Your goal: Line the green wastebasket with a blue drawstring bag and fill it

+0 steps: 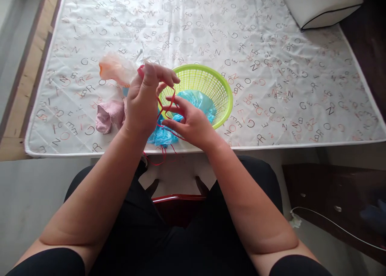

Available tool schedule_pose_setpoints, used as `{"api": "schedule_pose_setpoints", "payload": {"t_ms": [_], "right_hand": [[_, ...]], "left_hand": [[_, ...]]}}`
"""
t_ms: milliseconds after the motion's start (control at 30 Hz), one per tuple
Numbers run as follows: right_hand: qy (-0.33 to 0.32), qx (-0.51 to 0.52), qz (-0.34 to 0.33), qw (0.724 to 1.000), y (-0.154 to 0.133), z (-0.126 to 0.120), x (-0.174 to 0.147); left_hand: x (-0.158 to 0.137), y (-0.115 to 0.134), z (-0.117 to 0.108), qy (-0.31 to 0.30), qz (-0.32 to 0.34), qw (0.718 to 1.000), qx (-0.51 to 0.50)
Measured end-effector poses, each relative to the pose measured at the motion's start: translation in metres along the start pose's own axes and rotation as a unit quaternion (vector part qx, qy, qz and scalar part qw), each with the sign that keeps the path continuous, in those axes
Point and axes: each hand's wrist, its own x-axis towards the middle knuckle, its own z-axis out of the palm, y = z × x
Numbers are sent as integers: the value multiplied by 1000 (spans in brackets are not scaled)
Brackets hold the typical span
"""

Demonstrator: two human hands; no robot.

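My left hand [144, 101] is raised over the mattress edge, fingers pinched on thin red string [169, 107]. My right hand [189, 121] sits just right of it, fingers spread with the same red string looped around them. Loose ends of the string hang down past the mattress edge. Behind my hands a lime-green plastic basket [221, 89] holds a crumpled blue plastic bag [199, 101]. More blue plastic [161, 136] lies under my hands at the mattress edge.
A pale orange plastic bag [116, 69] and a pink cloth bundle [107, 115] lie left of my left hand. The letter-printed mattress cover [271, 66] spreads ahead; a white pillow [319, 4] is at the far right. A dark wooden cabinet [331, 203] with a white cable stands at lower right.
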Motion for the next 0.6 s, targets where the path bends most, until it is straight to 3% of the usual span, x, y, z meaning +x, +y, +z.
{"api": "schedule_pose_setpoints", "payload": {"t_ms": [133,300,467,600], "right_hand": [[30,27,48,998,1,7,0],[87,84,28,992,3,-3,3],[103,39,16,994,6,-12,4],[186,36,7,982,2,-19,4]], "left_hand": [[-2,2,-1,-30,-45,998,32],[-4,-3,-5,-71,-64,994,52],[-6,0,-2,-66,-132,989,-13],[-3,-5,0,-23,-98,988,-121]]}}
